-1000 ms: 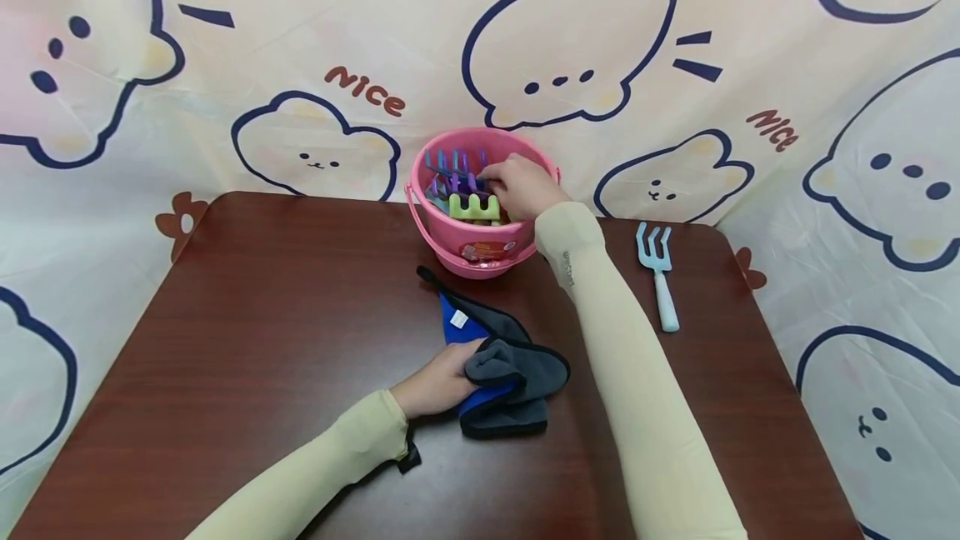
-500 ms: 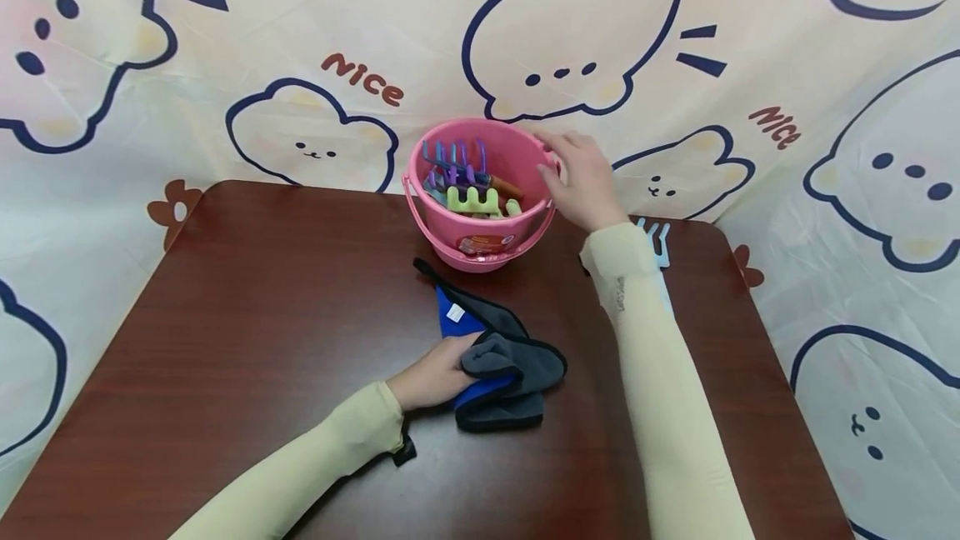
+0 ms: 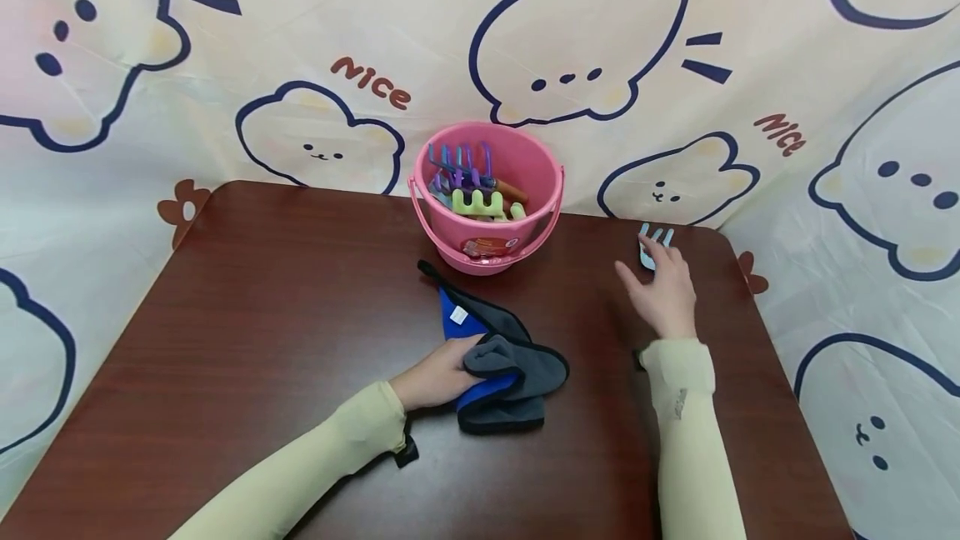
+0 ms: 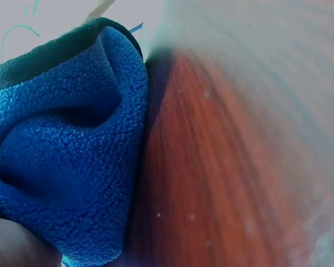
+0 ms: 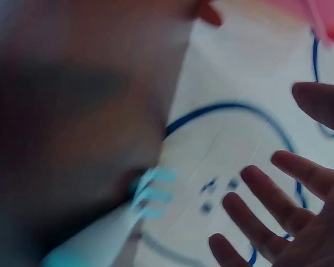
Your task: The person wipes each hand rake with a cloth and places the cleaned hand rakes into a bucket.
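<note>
My left hand (image 3: 437, 373) grips a folded grey-and-blue cloth (image 3: 528, 369) on the table; the blue fleecy side of the cloth (image 4: 72, 150) fills the left part of the left wrist view. Over the light-blue toy fork (image 3: 647, 260) hovers my right hand (image 3: 666, 294), its fingers spread and holding nothing. The hand hides the fork's handle in the head view. In the right wrist view the fork (image 5: 150, 194) lies blurred, apart from the spread fingers (image 5: 267, 194).
A pink bucket (image 3: 491, 233) stands at the back of the table (image 3: 285, 315). Inside are purple and blue pronged tools (image 3: 468, 165), a lime-green rake head (image 3: 477, 205) and an orange-brown handle (image 3: 512, 190). A printed cloth backdrop (image 3: 420, 23) rises behind.
My right hand has come out of the bucket, with nothing in it, and moved right and toward me to the toy fork. My left hand and the cloth stay where they were.
</note>
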A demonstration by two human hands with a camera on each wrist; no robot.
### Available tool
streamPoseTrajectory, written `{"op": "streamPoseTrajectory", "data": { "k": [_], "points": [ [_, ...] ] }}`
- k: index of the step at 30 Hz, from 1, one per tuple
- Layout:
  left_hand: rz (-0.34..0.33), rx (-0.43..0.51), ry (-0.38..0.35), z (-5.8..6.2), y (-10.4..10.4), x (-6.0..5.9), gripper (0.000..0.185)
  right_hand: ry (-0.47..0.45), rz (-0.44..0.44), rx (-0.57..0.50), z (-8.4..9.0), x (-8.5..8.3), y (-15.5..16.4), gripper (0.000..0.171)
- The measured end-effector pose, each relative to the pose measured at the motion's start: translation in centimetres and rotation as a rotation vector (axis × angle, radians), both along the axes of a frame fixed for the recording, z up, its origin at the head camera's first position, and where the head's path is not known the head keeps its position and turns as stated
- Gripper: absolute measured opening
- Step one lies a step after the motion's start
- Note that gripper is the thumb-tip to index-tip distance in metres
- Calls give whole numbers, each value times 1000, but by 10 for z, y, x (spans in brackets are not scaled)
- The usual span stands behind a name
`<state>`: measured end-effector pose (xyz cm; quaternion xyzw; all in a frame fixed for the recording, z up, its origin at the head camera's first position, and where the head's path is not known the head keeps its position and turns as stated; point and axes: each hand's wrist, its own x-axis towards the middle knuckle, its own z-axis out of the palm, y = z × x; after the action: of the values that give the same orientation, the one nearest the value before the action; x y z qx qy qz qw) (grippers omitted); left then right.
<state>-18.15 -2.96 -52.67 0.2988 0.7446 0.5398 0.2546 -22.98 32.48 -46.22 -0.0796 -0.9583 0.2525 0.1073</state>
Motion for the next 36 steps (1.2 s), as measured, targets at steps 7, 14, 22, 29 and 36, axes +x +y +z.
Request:
{"op": "streamPoseTrajectory", "data": {
  "k": [7, 14, 22, 29, 36],
  "points": [
    [-6, -3, -6, 2, 0, 1, 33, -188, -132, 134, -31, 33, 40, 64],
    [-29, -1, 32, 2, 2, 1, 35, -306, -141, 168, -42, 38, 57, 55],
    [-12, 4, -6, 3, -1, 2, 32, -405, -164, 158, -42, 34, 53, 44],
    [-11, 19, -35, 4, -1, 2, 35, -334, -200, 138, -39, 36, 53, 48],
    [-13, 49, -215, 9, -7, 2, 59, 2, -111, -99, -34, 33, 47, 45]
  ]
}}
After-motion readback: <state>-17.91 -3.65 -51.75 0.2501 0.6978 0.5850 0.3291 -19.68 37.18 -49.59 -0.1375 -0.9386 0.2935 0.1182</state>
